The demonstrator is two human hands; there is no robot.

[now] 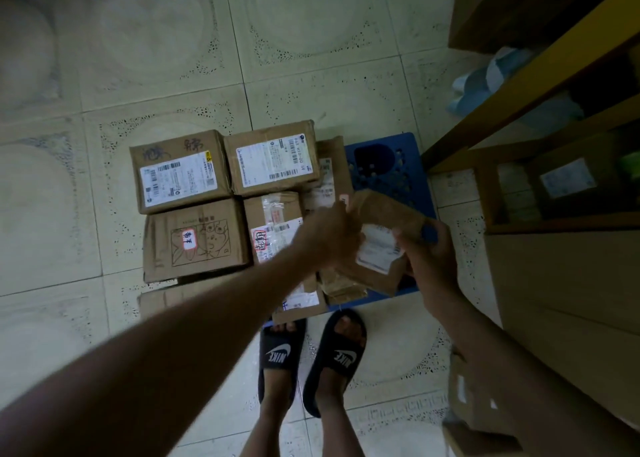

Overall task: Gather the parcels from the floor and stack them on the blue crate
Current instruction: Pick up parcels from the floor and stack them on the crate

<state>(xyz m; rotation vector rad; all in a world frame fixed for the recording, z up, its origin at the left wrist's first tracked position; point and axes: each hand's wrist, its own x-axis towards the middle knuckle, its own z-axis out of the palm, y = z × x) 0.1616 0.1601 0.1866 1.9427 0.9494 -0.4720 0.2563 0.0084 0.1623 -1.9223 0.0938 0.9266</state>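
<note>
Parcel (381,245) in mid-air, held by both hands over the blue crate (388,166); left hand (332,238) grips its left edge, fingers curled round it, right hand (427,249) clamps the right edge near the white shipping label. Blurred, so exact finger placement hard to tell. Parcel is tilted, label side up, not yet resting on anything as far as I can judge. Crate sits directly under and beyond the hands, its perforated blue top bare on the far-right part; the part nearer the left hand is covered by stacked boxes. To the left of the left hand: four brown boxes packed in a block, box with barcode label (180,172), second labelled box (273,159), box with a drawn sketch (195,238), taped box (273,224). More flat parcels (343,283) lie below the hands at the crate's near edge, one sticking out toward the feet in black slides (311,356). Yellow shelf frame (519,86) to the right of the right hand. Step in hand, judged: placing this parcel on the crate. Next move calls for levelling it and lowering onto the bare blue patch or onto the low stack beneath, square enough not to slide off, then letting go with both hands.
</note>
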